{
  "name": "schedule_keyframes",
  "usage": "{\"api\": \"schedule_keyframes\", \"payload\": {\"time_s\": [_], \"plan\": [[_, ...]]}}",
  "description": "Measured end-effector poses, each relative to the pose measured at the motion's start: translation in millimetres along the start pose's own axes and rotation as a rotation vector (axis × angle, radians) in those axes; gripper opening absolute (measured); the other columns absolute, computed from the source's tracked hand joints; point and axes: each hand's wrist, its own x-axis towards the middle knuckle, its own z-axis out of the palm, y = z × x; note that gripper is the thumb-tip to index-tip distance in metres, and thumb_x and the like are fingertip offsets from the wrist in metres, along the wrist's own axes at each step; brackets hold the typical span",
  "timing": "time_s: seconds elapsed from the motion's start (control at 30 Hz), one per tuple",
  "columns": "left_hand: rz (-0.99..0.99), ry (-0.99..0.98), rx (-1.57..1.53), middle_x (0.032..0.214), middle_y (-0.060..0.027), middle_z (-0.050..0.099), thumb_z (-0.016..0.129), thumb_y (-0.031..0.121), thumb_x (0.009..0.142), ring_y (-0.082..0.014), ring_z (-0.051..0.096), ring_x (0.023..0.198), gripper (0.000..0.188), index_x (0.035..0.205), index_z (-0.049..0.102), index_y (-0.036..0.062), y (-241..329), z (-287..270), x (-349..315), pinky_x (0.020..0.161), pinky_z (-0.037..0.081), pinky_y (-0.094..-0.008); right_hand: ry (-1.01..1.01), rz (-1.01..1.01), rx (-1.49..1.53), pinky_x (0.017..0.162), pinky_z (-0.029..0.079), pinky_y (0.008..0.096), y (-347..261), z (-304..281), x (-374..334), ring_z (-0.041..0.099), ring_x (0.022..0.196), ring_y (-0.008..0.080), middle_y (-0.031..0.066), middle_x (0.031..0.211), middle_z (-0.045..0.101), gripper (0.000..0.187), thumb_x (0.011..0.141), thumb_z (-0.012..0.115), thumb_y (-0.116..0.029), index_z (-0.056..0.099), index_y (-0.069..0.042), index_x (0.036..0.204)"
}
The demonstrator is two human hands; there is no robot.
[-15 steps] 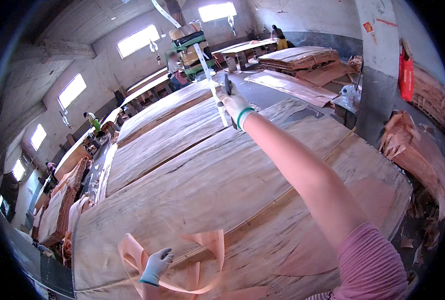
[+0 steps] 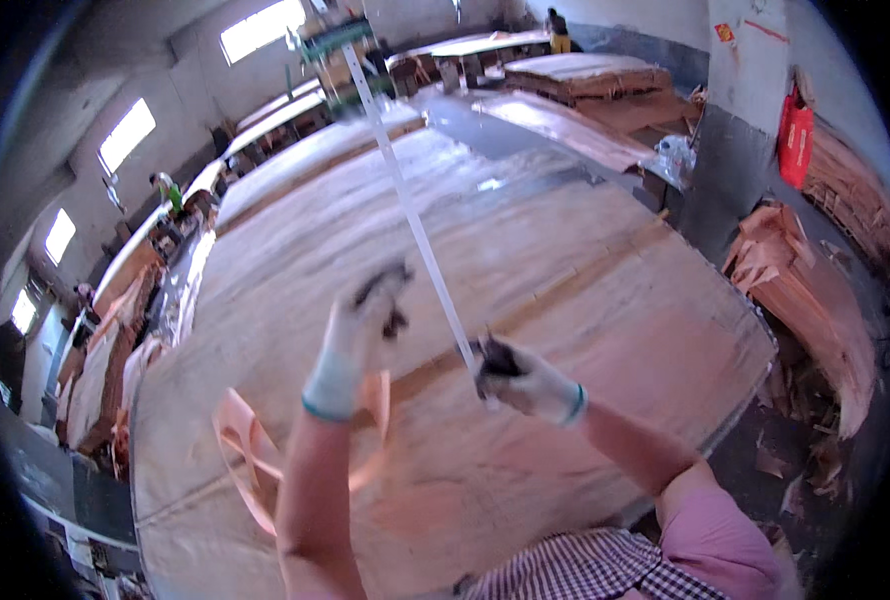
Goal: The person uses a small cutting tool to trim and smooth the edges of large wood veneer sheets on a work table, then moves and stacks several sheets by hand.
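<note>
My right hand [image 2: 535,385], in a white glove with dark fingertips, is closed around the near end of a long white straightedge [image 2: 415,225]. The strip slants away from me over the large wood veneer sheet [image 2: 545,430]. Left of the strip, my left hand [image 2: 357,325] is raised above the sheet in a matching glove. Its fingers are blurred, but a gap shows between thumb and fingers, with nothing seen in it. A curled veneer offcut [image 2: 245,435] lies beside and partly behind my left forearm. Whether the right hand also holds a small tool is hidden.
Torn veneer [image 2: 795,290] is heaped to the right, near a pillar [image 2: 745,130] and a red bag [image 2: 795,138]. Veneer stacks [image 2: 115,355] line the left side. A green machine [image 2: 335,50] stands far ahead. Other people work at distant tables.
My right hand has drawn back toward me with the straightedge. My left hand has let go of the veneer offcut and risen forward. The view has shifted downward.
</note>
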Motion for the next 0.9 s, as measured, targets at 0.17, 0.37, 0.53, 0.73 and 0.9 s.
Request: {"api": "schedule_keyframes", "payload": {"time_s": [0.17,0.37,0.53,0.73,0.9], "plan": [[0.046,-0.043,-0.178,0.064,0.0017,0.052,0.047,0.048,0.094,-0.008,0.045,0.052,0.04,0.09,0.061,0.0097,55,23,25,0.047,0.034,-0.0218,0.034,0.334,-0.006,0.069,0.044,0.0236,56,3,-164,0.048,0.079,0.0068,-0.0025,0.091,0.052,0.042,0.085,0.062,-0.006,0.047,-0.001,0.124],[-0.079,0.047,-0.355,0.074,0.0008,0.06,0.052,0.024,0.094,-0.0025,0.041,0.048,0.023,0.103,0.064,0.0069,44,26,-16,0.043,0.032,-0.0164,0.166,0.872,0.257,0.07,0.043,0.0249,68,-33,-294,0.053,0.075,0.0096,-0.0013,0.086,0.058,0.027,0.084,0.067,-0.017,0.058,-0.003,0.106],[0.598,0.258,0.645,0.081,-0.0003,0.065,0.05,0.013,0.093,-0.0016,0.042,0.051,0.022,0.103,0.067,0.004,-33,3,-55,0.05,0.036,-0.016,0.106,1.011,0.466,0.057,0.039,0.0237,68,-34,-343,0.05,0.062,0.0094,-0.0008,0.074,0.055,0.019,0.079,0.069,-0.016,0.059,-0.005,0.09],[-0.188,0.219,0.278,0.065,-0.0038,0.067,0.044,0.054,0.091,-0.0047,0.038,0.037,0.055,0.116,0.061,0.0079,-30,-76,-71,0.034,0.028,-0.0239,0.232,0.927,0.644,0.043,0.031,0.0229,77,11,-407,0.044,0.047,0.009,0.0018,0.063,0.053,0.026,0.078,0.07,-0.021,0.06,-0.002,0.092],[-0.273,-0.727,-0.188,0.097,-0.0103,0.064,0.054,0.034,0.087,-0.0179,0.056,0.088,0.038,0.099,0.065,-0.0006,-126,-17,-220,0.072,0.041,-0.0301,0.469,0.653,0.583,0.043,0.029,0.0243,63,107,-400,0.041,0.044,0.0098,0.0024,0.058,0.051,0.037,0.075,0.072,-0.023,0.06,0.005,0.097]]}}
